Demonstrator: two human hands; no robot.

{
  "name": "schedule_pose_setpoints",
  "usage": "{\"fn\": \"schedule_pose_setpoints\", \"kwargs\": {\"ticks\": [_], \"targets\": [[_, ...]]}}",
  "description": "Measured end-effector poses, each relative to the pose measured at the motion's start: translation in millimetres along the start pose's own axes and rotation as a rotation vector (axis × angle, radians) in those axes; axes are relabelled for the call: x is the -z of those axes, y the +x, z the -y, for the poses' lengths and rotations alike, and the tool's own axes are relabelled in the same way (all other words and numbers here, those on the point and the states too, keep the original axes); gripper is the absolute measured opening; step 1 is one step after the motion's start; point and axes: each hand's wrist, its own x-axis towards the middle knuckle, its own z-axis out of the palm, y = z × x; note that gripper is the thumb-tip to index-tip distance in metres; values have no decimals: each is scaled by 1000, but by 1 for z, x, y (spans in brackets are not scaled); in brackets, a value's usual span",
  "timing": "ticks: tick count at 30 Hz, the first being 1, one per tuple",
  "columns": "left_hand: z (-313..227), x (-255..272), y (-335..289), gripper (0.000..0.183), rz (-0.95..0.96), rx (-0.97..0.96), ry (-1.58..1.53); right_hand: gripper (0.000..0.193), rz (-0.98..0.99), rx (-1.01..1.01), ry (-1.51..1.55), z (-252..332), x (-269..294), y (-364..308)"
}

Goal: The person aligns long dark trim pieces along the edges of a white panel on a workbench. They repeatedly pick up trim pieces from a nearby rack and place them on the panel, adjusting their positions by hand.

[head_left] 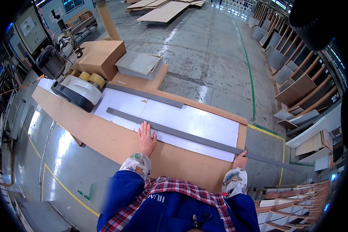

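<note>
A long grey strip (189, 135) lies slantwise across the white panel (208, 121) set into the wooden worktop (178, 160). Its right end reaches out past the worktop's edge. My left hand (146, 140) rests flat with fingers stretched, their tips at the strip's near edge. Close to the worktop's right edge, my right hand (239, 160) grips the same strip; part of its fingers is hidden. A shorter grey strip (143, 94) lies farther back, along the wooden rail at the far side of the panel.
At the left stands a cutting machine with a white and black guard (71, 92) and a dark motor (49, 62). Behind it sit a brown box (98, 58) and a grey box (140, 63). Racks of boards (297, 89) line the right side; a board stack (164, 12) lies far ahead.
</note>
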Motion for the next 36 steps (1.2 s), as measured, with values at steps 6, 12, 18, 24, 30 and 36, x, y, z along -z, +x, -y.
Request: {"fn": "schedule_pose_setpoints", "kwargs": {"ticks": [6,12,18,24,30,36], "targets": [[-5,7,4,50,88,8,-49,62,-67,29,-4,-3,-4,3],[-8,1,7,51,42,-23,22,64,-14,-39,4,-1,-3,2],[-10,-11,25,60,200,-53,148,63,-31,-37,-22,-3,-6,3],[-13,-32,43,62,103,-67,91,57,-118,-9,-17,-2,-7,0],[-12,-44,56,61,127,-65,51,49,-125,-85,88,-20,-34,23],[-14,-50,56,57,-17,-183,-4,18,103,-432,1153,-86,-43,120]]}}
